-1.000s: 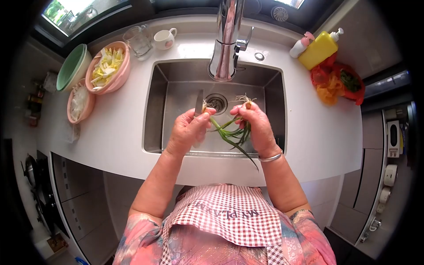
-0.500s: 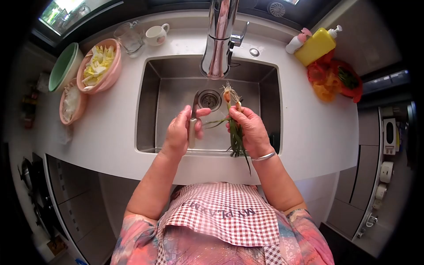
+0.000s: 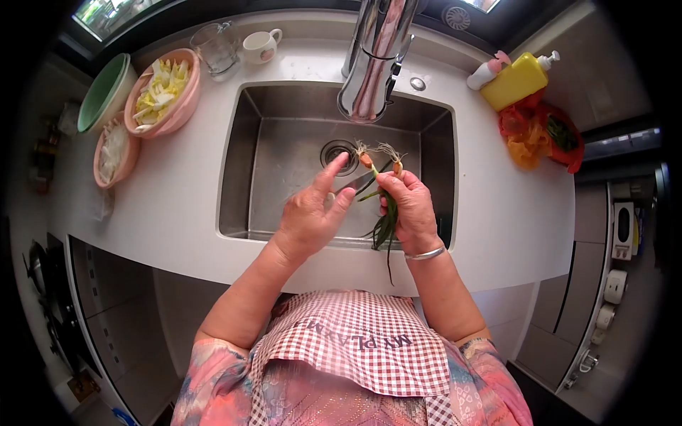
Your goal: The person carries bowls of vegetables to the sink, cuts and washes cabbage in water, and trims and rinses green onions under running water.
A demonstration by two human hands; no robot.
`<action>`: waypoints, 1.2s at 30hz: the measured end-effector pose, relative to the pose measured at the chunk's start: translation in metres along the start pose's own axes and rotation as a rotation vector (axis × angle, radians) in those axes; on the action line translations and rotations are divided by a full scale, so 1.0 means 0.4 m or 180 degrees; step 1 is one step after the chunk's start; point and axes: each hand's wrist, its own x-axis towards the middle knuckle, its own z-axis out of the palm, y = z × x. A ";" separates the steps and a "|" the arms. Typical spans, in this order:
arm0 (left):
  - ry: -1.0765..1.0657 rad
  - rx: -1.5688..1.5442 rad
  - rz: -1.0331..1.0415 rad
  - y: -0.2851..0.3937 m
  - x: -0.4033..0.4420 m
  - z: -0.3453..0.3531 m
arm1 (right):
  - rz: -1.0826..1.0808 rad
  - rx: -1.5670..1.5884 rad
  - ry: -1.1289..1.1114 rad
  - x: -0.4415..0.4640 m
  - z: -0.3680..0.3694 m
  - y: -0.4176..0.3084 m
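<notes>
Over the sink (image 3: 263, 142), my right hand (image 3: 412, 209) pinches two spring onions (image 3: 385, 226). Their reddish bulbs and stringy roots point up and away, and the green leaves hang below the fingers. My left hand (image 3: 307, 216) is close by on the left, index finger stretched forward and thumb apart. A small knife (image 3: 347, 173) shows as a grey blade beyond the left thumb, pointing toward the onions. Its handle is hidden behind the left hand.
Above the sink's far side hangs a chrome faucet (image 3: 369, 78). At left stand a pink basket of cut yellow-white leaves (image 3: 162, 96), a smaller pink bowl (image 3: 117, 156) and a green bowl (image 3: 104, 96). A yellow pump bottle (image 3: 517, 79) and red bag (image 3: 522, 117) sit at right.
The knife has swung from upright to slanting right toward the onions as my left hand turned over, hiding its handle. The onions stay in my right hand. The view has shifted slightly.
</notes>
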 end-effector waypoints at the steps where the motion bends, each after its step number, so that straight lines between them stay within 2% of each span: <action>1: -0.0026 0.0150 0.0063 0.009 0.001 0.001 | -0.0057 -0.0025 -0.0031 -0.003 0.005 0.000; 7: 0.0307 0.0365 0.0682 -0.029 0.018 0.035 | -0.0168 -0.0222 -0.0088 -0.025 0.029 -0.010; 11: -0.0092 0.1376 0.0244 0.004 0.006 0.010 | -0.0238 -0.0359 -0.0055 -0.024 0.025 -0.002; 14: 0.0109 0.1180 0.0284 -0.007 0.011 0.008 | -0.0271 -0.0437 -0.0015 -0.023 0.026 0.009; 16: 0.0368 0.0028 0.0443 -0.047 0.028 0.029 | -0.0244 -0.0456 0.0001 -0.027 0.026 0.008; 19: 0.0306 -0.1006 0.0239 -0.072 0.033 0.037 | -0.0204 -0.0457 -0.0028 -0.031 0.031 0.003; 21: 0.0002 -0.1813 -0.0335 -0.064 0.033 0.024 | -0.0213 -0.0464 -0.0070 -0.030 0.030 0.003; 23: -0.0426 -0.2958 -0.1222 -0.044 0.027 -0.012 | -0.0305 -0.0520 -0.0125 -0.025 0.025 0.010; 26: -0.0376 -0.3321 -0.1502 -0.040 0.024 -0.029 | -0.0455 -0.0519 -0.0157 -0.027 0.027 0.009; 29: -0.0573 -0.2602 -0.0919 -0.045 0.018 -0.025 | -0.0600 -0.0564 -0.0198 -0.029 0.022 0.010; 32: -0.0418 -0.2199 -0.0605 -0.045 0.014 -0.010 | -0.0686 -0.0790 -0.0279 -0.034 0.016 0.008; 36: -0.0517 -0.2153 -0.0575 -0.057 0.020 -0.016 | -0.0737 -0.0985 -0.0306 -0.042 0.018 0.010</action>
